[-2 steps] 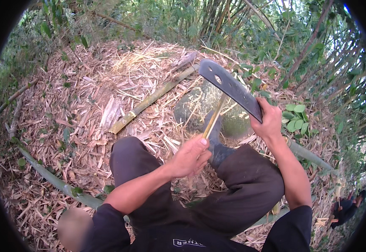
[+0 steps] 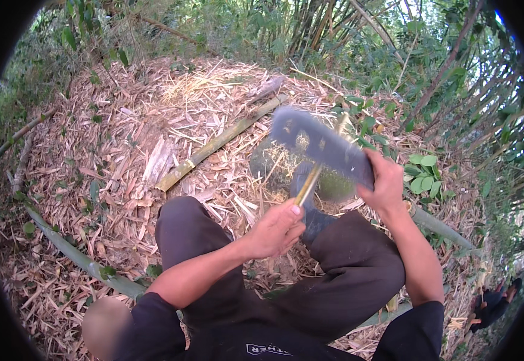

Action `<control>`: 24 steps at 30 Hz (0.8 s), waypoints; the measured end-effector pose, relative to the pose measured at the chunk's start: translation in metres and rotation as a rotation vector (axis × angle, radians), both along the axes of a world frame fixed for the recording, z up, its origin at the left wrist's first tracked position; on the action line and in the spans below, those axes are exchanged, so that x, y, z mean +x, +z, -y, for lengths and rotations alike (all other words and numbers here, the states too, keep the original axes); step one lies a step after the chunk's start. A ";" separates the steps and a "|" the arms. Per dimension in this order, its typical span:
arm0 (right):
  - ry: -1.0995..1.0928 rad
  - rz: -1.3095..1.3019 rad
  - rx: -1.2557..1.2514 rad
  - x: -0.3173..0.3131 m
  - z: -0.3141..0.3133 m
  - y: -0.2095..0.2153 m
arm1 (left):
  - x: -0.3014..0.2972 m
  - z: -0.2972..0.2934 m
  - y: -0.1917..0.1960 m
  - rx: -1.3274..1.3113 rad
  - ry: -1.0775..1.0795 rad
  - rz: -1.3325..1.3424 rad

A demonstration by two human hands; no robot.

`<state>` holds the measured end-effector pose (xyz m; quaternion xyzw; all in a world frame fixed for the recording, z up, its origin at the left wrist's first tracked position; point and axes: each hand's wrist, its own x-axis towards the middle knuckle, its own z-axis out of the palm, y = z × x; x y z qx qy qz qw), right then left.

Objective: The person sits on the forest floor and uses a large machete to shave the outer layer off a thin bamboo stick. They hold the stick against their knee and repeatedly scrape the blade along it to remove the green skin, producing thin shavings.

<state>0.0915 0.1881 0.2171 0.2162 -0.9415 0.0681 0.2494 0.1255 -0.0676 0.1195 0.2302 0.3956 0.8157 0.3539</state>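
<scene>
My left hand (image 2: 275,231) is closed around the lower end of a thin yellowish bamboo stick (image 2: 307,188), which slants up and away to the right. My right hand (image 2: 387,180) grips a broad dark cleaver (image 2: 325,144) with several holes through its blade; the fingers hide the handle. Motion blurs the blade, which lies across the stick's middle and hides part of it. The stick's far tip shows above the blade; whether the two touch I cannot tell. Beneath them is a mossy rock (image 2: 338,188) strewn with pale shavings, with my dark boot (image 2: 317,224) against it.
Dry bamboo sheaths and chips (image 2: 123,174) cover the ground. A cut bamboo pole (image 2: 220,139) lies ahead, a green pole (image 2: 84,262) at the left, and another (image 2: 442,227) at the right. Leafy sprigs (image 2: 423,174) grow beside the rock. Another person (image 2: 490,305) is at the far lower right.
The cleaver's outer end has swung down and slightly left, and its broad side now faces up more. My left hand and the stick have shifted slightly down and right.
</scene>
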 end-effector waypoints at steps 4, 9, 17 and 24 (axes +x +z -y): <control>0.123 -0.013 0.024 -0.005 0.011 -0.008 | 0.003 0.004 -0.007 -0.050 0.009 -0.035; -0.328 0.199 -0.235 -0.004 -0.001 -0.006 | 0.008 0.003 0.003 -0.111 -0.011 0.011; 0.063 0.038 0.070 0.001 0.010 -0.004 | -0.001 0.005 -0.001 -0.010 -0.127 0.203; 0.031 -0.024 -0.006 0.004 0.004 -0.001 | 0.004 0.007 0.005 0.066 -0.113 0.244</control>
